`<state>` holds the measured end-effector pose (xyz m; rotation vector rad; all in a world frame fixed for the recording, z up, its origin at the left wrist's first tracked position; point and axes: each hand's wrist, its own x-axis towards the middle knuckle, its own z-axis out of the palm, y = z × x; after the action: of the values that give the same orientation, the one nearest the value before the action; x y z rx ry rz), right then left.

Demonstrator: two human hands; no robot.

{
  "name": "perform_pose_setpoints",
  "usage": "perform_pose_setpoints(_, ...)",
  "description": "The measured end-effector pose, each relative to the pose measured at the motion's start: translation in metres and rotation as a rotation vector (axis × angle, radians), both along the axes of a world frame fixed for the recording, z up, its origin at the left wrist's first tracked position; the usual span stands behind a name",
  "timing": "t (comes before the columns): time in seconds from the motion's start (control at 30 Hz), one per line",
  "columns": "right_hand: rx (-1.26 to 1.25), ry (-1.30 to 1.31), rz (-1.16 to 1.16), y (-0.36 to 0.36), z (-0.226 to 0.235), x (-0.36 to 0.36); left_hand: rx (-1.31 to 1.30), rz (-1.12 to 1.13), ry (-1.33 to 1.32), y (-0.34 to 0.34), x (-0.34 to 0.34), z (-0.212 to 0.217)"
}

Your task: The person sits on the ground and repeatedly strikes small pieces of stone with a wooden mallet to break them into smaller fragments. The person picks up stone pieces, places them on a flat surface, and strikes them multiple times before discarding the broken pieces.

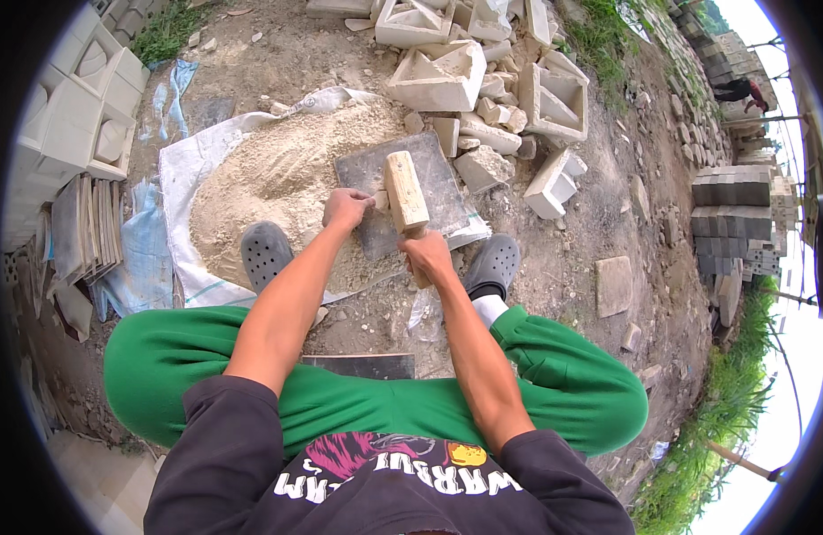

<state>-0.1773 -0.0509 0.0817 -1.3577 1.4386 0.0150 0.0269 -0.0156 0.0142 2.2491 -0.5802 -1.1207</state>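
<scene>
A wooden mallet [405, 191] stands raised over a grey stone slab [411, 192], its handle gripped in the closed fingers of the right hand [427, 256]. The left hand [345, 208] rests on the slab's left edge, its fingers curled around a small pale stone fragment [379, 198] that it steadies there. A heap of crushed stone powder [278, 178] covers a white sack [184, 169] along the slab's left side, and broken blocks [483, 107] lie beyond its far edge. A clean strike likely calls for keeping the left fingertips clear and landing the mallet head flat.
</scene>
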Motion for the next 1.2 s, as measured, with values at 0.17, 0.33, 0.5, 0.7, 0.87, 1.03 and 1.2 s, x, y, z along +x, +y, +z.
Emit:
perform_pose_setpoints(0.17, -0.118, -0.182, -0.088, -0.016, 0.039, 0.009, -0.035, -0.082, 0.012, 0.0, 0.004, -0.012)
perform_pose_setpoints(0.33, -0.494, -0.132, 0.059, -0.019, 0.018, 0.013, -0.044, -0.161, -0.047, -0.007, 0.007, -0.013)
perform_pose_setpoints(0.5, -0.076, 0.032, 0.054, -0.004, -0.014, -0.008, 0.024, -0.192, -0.061, -0.015, 0.011, 0.003)
perform_pose_setpoints(0.7, -0.196, -0.115, -0.006, -0.009, 0.026, 0.004, 0.024, -0.203, -0.075, -0.009, 0.01, -0.002)
perform_pose_setpoints(0.87, -0.57, -0.09, 0.097, 0.004, -0.005, 0.004, -0.015, -0.199, -0.079, -0.011, 0.007, 0.0)
perform_pose_setpoints(1.03, -0.021, -0.092, -0.032, 0.019, -0.009, -0.01, 0.008, -0.143, -0.126, -0.007, 0.004, 0.007)
perform_pose_setpoints(1.2, 0.06, -0.194, -0.216, 0.017, -0.003, -0.02, 0.052, 0.036, 0.1, -0.002, -0.013, 0.013)
